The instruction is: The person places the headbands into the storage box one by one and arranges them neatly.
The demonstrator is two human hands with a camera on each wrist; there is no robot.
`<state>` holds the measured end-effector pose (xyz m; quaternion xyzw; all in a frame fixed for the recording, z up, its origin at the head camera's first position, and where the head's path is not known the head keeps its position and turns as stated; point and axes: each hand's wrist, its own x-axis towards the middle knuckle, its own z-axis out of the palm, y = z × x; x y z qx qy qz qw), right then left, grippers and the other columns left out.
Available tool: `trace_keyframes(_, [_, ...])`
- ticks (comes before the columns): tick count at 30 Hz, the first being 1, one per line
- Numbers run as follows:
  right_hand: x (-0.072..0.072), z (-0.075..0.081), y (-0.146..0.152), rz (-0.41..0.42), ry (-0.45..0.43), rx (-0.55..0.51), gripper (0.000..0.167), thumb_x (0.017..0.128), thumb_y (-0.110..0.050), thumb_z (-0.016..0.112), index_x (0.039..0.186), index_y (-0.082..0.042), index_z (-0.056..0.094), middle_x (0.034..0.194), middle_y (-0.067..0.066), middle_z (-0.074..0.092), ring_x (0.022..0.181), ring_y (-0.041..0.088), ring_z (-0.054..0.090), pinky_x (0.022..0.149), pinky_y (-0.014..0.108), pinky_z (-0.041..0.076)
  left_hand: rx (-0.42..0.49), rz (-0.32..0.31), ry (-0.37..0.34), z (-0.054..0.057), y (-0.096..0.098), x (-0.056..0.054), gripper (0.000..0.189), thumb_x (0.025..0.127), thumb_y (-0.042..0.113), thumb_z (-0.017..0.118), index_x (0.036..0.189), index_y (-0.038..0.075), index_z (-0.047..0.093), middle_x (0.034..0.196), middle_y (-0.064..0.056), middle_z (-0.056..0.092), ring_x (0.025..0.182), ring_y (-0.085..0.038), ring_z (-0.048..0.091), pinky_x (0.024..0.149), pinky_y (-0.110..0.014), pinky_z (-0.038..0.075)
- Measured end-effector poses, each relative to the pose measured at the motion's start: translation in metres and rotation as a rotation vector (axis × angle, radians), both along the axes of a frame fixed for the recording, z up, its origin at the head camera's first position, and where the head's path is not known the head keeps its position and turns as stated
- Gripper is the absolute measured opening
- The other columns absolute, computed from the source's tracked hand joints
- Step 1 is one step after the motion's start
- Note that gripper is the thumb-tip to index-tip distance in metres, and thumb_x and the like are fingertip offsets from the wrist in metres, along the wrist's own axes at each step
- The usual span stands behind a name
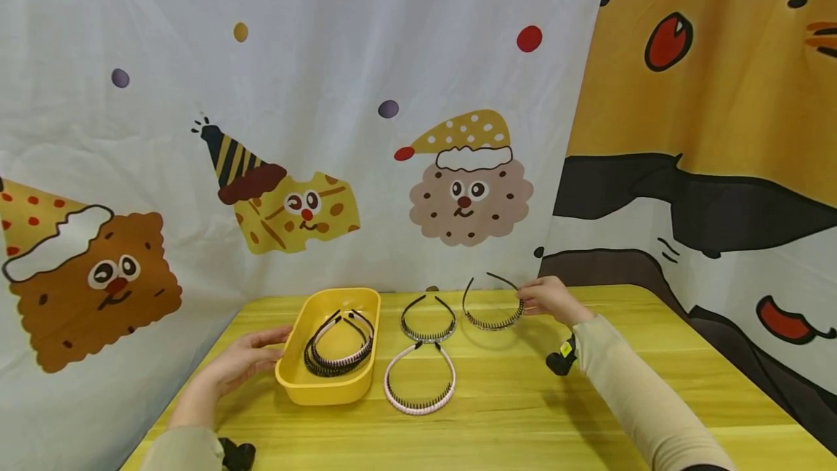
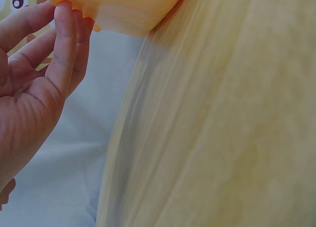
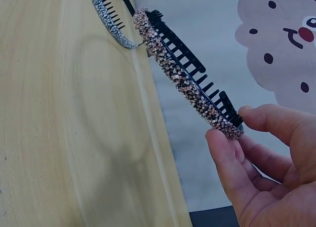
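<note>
My right hand [image 1: 549, 298] pinches one end of a glittery rhinestone headband [image 3: 185, 81] with black comb teeth, held tilted above the table at the back right. Beside it lies a silver sparkly headband [image 1: 428, 336]. A pink headband [image 1: 418, 410] with dark teeth lies in front, its tips close to the silver one. My left hand [image 1: 243, 363] touches the left side of a yellow basket [image 1: 327, 394] with nearly straight fingers; in the left wrist view, fingertips [image 2: 64, 12] meet its underside. Inside the basket lie a pink headband [image 1: 340, 363] and a black headband [image 1: 317, 368], overlapping.
The yellow wood-patterned table [image 1: 503, 420] ends at a back edge against a white curtain [image 1: 314, 57] printed with cartoon food. An orange and black printed cloth [image 1: 732, 107] hangs at the right. Each wrist carries a small black device, such as the right wrist camera [image 1: 561, 360].
</note>
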<state>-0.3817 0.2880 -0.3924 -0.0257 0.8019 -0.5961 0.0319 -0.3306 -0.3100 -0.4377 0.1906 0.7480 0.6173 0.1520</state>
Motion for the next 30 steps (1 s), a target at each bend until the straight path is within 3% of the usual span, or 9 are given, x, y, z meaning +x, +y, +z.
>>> trace_keyframes(30, [-0.004, 0.005, -0.023, 0.019, 0.004, -0.004, 0.043, 0.093, -0.006, 0.061, 0.126, 0.019, 0.052, 0.104, 0.018, 0.064, 0.079, 0.017, 0.064, 0.077, 0.039, 0.057, -0.009, 0.018, -0.009, 0.000, -0.001, 0.000, 0.064, 0.099, 0.009, 0.054, 0.149, -0.011, 0.020, 0.149, -0.035, 0.024, 0.114, -0.014, 0.057, 0.092, -0.033, 0.050])
